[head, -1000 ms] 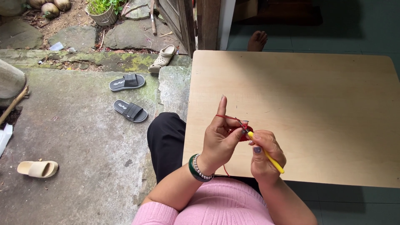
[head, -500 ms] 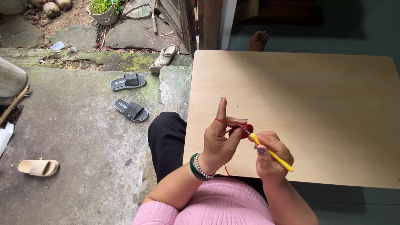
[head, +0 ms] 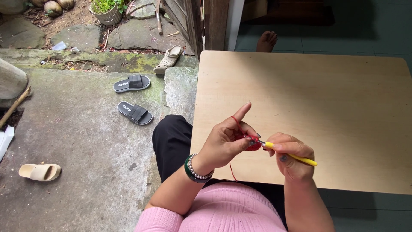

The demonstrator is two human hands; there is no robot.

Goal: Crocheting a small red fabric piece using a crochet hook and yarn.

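Note:
My left hand (head: pixel 225 141) pinches a small red crochet piece (head: pixel 254 145) over the near edge of a light wooden table (head: pixel 326 99). Red yarn (head: pixel 235 122) loops over its raised index finger and a strand hangs down toward my lap. My right hand (head: pixel 289 154) grips a crochet hook with a yellow handle (head: pixel 300 159); its metal tip is in the red piece. A green bangle and a bead bracelet (head: pixel 195 169) sit on my left wrist.
Two black slide sandals (head: pixel 133 96) lie on the concrete floor to the left, a beige one (head: pixel 40 172) nearer, a beige clog (head: pixel 168 58) by the step. Someone's bare foot (head: pixel 266 41) shows beyond the table's far edge. A potted plant (head: pixel 105 10) stands at the back.
Both hands have shifted slightly to the right along the table's edge, with the hook still working in the red piece. The index finger stays raised.

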